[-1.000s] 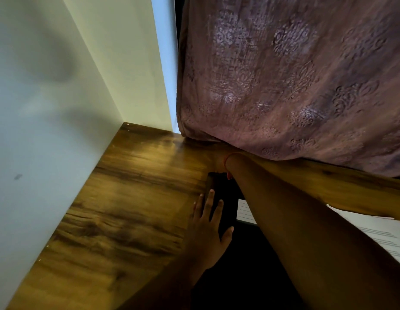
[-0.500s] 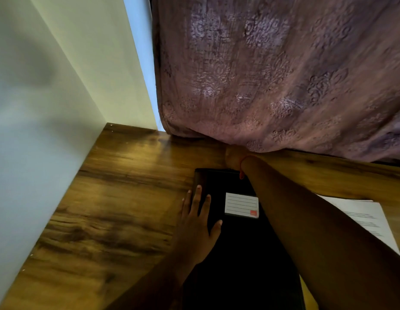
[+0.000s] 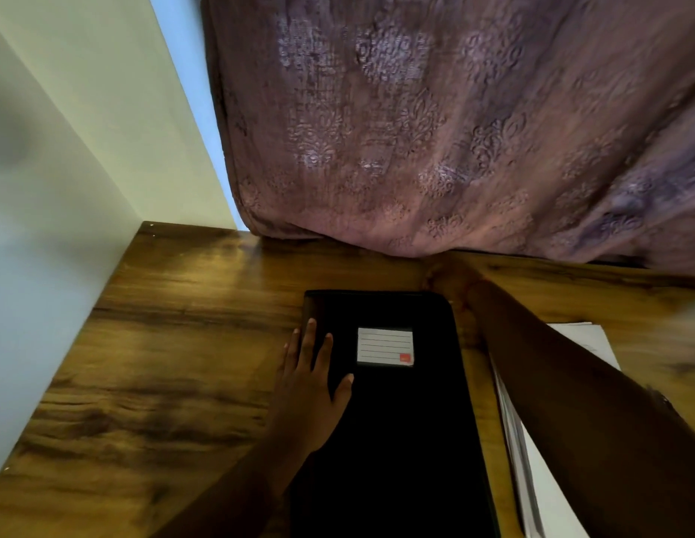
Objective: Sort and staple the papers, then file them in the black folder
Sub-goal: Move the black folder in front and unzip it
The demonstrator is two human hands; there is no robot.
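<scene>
The left hand (image 3: 313, 386) lies flat, fingers straight, on the closed black folder (image 3: 396, 440) near the desk's (image 3: 175, 343) back edge. Its white ruled label (image 3: 384, 346) is blank. The right hand (image 3: 449, 275) is blurred, its fingers unreadable; papers (image 3: 540, 467) lie rightward.

Two bare forearms, no sleeves visible; the left hand (image 3: 311, 386) wears no rings, the right hand (image 3: 450, 279) blurs at the wrist, any band indistinct.
</scene>
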